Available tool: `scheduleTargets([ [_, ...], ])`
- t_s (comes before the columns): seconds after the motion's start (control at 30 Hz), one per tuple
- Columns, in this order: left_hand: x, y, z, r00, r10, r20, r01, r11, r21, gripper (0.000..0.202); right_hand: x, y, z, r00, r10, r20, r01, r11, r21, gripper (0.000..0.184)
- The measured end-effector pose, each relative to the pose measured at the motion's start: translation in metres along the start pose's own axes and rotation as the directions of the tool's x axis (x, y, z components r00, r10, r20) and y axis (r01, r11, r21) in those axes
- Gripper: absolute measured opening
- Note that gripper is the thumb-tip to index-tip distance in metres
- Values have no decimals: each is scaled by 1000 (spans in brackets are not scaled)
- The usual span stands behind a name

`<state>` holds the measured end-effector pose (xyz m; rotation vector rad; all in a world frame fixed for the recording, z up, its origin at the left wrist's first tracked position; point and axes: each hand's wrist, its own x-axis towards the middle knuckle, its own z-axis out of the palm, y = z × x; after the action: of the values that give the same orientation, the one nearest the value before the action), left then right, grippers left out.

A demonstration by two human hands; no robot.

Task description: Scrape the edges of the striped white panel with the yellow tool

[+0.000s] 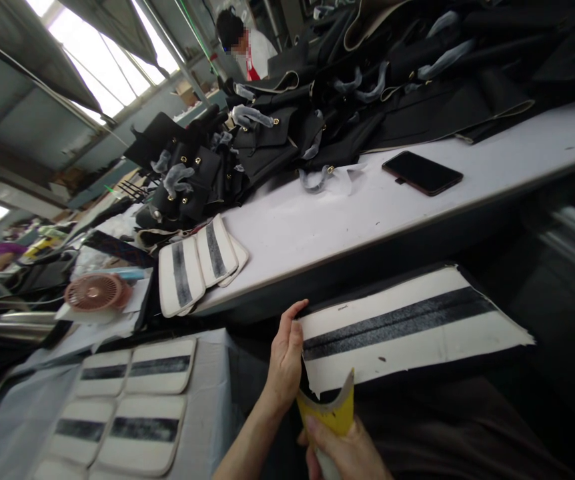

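My left hand (287, 360) grips the left edge of a long white panel (407, 357) with a broad dark stripe along its middle, the fingers pointing up. The panel lies slanted over my lap, with dark material showing under its edges. In my right hand (350, 448) is a yellow tool (335, 417) with a concave, crescent-shaped end. One tip of it points up near the panel's lower left corner. The exact kind of tool cannot be told.
Smaller striped white pieces (142, 427) lie on a covered surface at left; more striped pieces (182, 280) overlap on the white table (287, 233). A phone (422, 173), a pink fan (95, 292) and piled black bags (267, 143) are around. A person (262, 53) is behind.
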<state>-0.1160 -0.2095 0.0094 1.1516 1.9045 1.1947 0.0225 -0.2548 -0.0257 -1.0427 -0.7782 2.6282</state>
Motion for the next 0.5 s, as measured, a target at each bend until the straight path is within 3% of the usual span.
scheduleTargets([
  [0.3,-13,-14,-9,998,-29,52,41,973,-228,46,3,0,-2,995,-3,100,10,997,-75,65],
  [0.5,-15,-11,-4,1000,9,5,-8,986,-169,44,9,6,-2,993,18,117,-14,999,-34,64],
])
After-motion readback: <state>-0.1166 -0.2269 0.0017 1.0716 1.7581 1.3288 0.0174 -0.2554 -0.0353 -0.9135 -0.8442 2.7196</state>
